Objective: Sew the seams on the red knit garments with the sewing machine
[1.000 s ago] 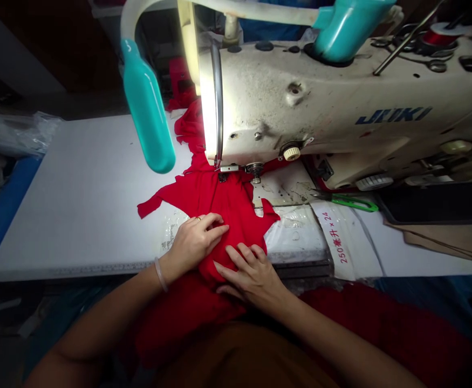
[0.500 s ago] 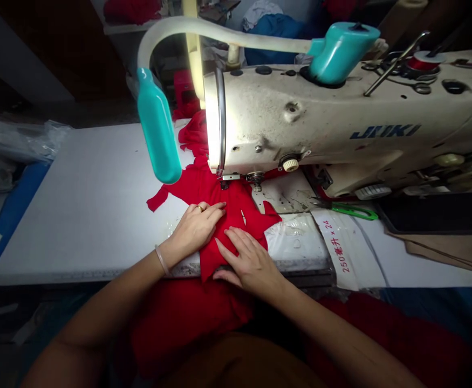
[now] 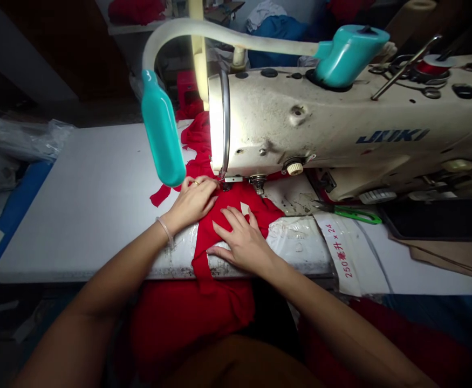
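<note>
Red fabric (image 3: 213,223) lies under the presser foot (image 3: 226,186) of a white sewing machine (image 3: 268,118) and hangs over the table's front edge. Beside the presser foot, on its left, my left hand (image 3: 195,199) is closed on the fabric with bent fingers; the fingertips are partly hidden. My right hand (image 3: 246,240) rests on the cloth nearer the front edge, its fingers spread. A small pale gap or patch (image 3: 244,208) shows in the cloth near its fingertips.
A turquoise lamp (image 3: 163,137) hangs left of the machine head on a bent white tube. Green-handled thread snips (image 3: 357,214) lie on the right, beside a black flat object (image 3: 438,218) on brown card. More red cloth (image 3: 187,323) lies below the table edge.
My left hand has moved forward, up to the presser foot. My right hand has shifted slightly forward, fingers more spread. The fabric's near end has narrowed and shifted, baring some table. The view has shifted slightly.
</note>
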A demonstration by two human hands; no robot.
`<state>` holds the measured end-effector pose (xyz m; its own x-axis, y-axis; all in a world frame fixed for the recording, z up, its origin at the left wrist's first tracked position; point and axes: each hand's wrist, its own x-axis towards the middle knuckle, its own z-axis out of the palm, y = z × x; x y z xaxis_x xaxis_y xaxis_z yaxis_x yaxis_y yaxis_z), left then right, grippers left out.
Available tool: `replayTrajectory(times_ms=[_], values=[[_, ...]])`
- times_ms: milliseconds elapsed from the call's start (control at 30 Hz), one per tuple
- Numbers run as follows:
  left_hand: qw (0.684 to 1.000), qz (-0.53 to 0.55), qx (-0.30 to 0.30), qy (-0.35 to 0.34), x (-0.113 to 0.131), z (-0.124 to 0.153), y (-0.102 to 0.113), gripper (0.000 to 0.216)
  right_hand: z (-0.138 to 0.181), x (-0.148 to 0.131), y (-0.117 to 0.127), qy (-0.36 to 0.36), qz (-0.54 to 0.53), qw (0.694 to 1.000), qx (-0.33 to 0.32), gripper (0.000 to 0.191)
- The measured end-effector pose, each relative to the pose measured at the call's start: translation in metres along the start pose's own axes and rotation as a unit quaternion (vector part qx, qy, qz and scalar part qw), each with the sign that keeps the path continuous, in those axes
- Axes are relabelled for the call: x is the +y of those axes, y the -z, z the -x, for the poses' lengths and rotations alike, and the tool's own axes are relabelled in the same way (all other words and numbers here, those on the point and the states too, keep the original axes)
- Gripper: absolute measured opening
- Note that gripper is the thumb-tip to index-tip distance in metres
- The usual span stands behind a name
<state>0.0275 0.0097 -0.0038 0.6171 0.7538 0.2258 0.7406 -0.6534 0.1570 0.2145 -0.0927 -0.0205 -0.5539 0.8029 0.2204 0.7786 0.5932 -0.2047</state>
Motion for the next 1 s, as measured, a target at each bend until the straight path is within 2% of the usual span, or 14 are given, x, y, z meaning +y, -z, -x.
replayTrajectory(times_ms=[133, 200, 267, 300, 367, 467, 533, 633, 700, 767, 867, 1000], values=[[0.999, -0.006, -0.003, 0.047, -0.010, 0.004, 0.010, 0.043, -0.012, 0.025, 0.011, 0.004, -0.074, 0.997, -0.021, 0.042], [0.994, -0.045, -0.014, 0.094, -0.002, 0.014, 0.016, 0.049, -0.021, 0.046, 0.017, -0.019, -0.089, 0.996, -0.019, 0.043], [0.989, -0.088, -0.023, 0.121, 0.014, 0.023, 0.018, 0.054, -0.031, 0.065, 0.021, -0.075, -0.040, 0.996, 0.009, 0.037], [0.988, -0.107, -0.025, 0.111, 0.023, 0.025, 0.018, 0.053, -0.035, 0.071, 0.021, -0.106, -0.008, 0.994, 0.027, 0.031], [0.991, -0.129, -0.017, 0.041, 0.036, 0.026, 0.014, 0.046, -0.042, 0.074, 0.021, -0.134, 0.012, 0.990, 0.037, 0.024], [0.993, -0.097, 0.005, -0.067, 0.039, 0.021, 0.006, 0.031, -0.044, 0.067, 0.016, -0.076, -0.060, 0.995, -0.006, 0.021], [0.997, -0.070, 0.009, -0.044, 0.033, 0.019, 0.004, 0.036, -0.043, 0.063, 0.011, -0.041, -0.092, 0.995, -0.008, 0.019], [0.994, -0.082, -0.002, 0.072, 0.023, 0.019, 0.007, 0.068, -0.039, 0.064, 0.005, -0.039, -0.094, 0.995, 0.015, 0.020], [0.991, -0.091, 0.002, 0.103, 0.020, 0.019, 0.009, 0.078, -0.037, 0.067, 0.002, -0.038, -0.095, 0.994, 0.022, 0.028], [0.995, -0.073, 0.015, 0.067, 0.020, 0.019, 0.009, 0.074, -0.036, 0.070, 0.000, -0.033, -0.095, 0.994, 0.030, 0.040], [0.999, -0.022, 0.002, -0.025, 0.021, 0.018, 0.005, 0.052, -0.034, 0.073, -0.003, -0.018, -0.074, 0.997, 0.027, 0.051], [0.999, 0.016, -0.031, -0.034, 0.019, 0.017, -0.001, 0.045, -0.040, 0.074, -0.008, -0.024, -0.040, 0.999, -0.011, 0.056]])
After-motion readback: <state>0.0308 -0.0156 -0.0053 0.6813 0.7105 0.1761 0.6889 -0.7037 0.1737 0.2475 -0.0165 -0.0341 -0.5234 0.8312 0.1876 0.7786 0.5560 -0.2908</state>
